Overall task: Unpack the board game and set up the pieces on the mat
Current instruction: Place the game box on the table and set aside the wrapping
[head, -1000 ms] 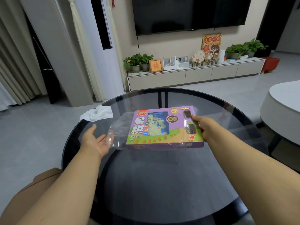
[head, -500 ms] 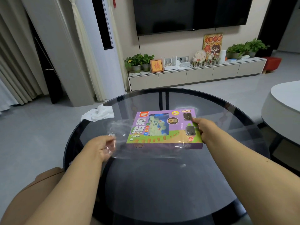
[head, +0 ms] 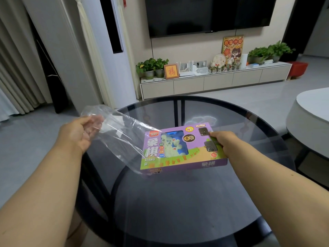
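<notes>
Purple cardboard makes up the flat, rectangular board game box point(head: 183, 148), which sits near the centre of the frame over the round, dark smoked-glass worktop point(head: 178, 202); whether its underside touches the glass cannot be told. Its lid is glossy, printed with large white characters, a green-and-tan strip, and a blue window showing pale round pieces. The right hand point(head: 219, 139) grips the box's right edge, thumb on top. A clear, crinkled plastic sleeve point(head: 121, 134) stretches from the box's left end up toward the centre left of the frame, where the left hand point(head: 80, 132) pinches its open end, fingers curled round the thin film. Glare streaks run along the plastic.
</notes>
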